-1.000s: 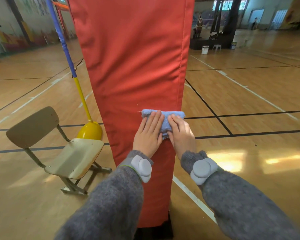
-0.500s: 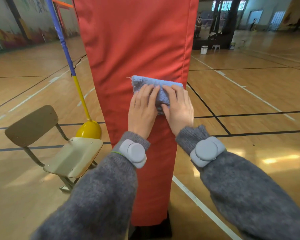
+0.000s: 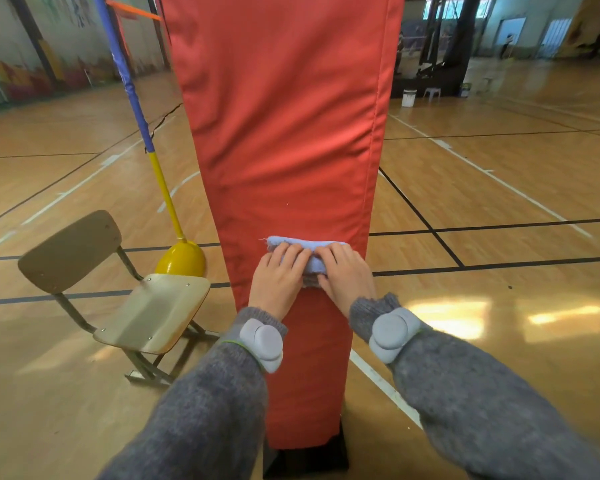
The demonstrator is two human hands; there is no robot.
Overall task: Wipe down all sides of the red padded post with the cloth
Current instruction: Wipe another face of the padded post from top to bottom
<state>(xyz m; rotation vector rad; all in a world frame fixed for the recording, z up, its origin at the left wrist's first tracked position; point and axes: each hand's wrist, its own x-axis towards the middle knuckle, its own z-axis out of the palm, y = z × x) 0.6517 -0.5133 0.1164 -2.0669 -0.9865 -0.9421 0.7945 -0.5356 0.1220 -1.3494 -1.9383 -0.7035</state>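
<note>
Several things stand close round the red padded post (image 3: 284, 133), which rises upright from a black base (image 3: 305, 459) on the wooden gym floor (image 3: 499, 188) and fills the middle of the view. Just to its left a metal-legged chair (image 3: 146, 313) with a pale seat and a brown back stands side-on, its seat edge near the post's left side. Behind the chair a slanting pole (image 3: 132, 88), blue above and yellow below, ends in a yellow dome foot (image 3: 181, 258) just beside the post's left edge. Far off on the right are a dark frame (image 3: 444, 64), a white bucket (image 3: 408, 98) and a small white stool (image 3: 432, 93).

The painted wall (image 3: 21, 74) at the left is too blurred for any lettering to be read.

Both arms reach forward in grey knitted sleeves (image 3: 205, 410), each wrist wearing a pale grey device. The left hand (image 3: 278, 278) and right hand (image 3: 347, 275) lie side by side, backs toward the camera, on the lower half of the post's near face, toward its right edge. Under them the folded light-blue cloth (image 3: 309, 243) is pressed against the red cover; its top edge shows above the fingertips and a strip shows between the hands. The fingers (image 3: 291, 252) of both hands are close together, laid over the cloth and pressing it, not wrapped round it.
</note>
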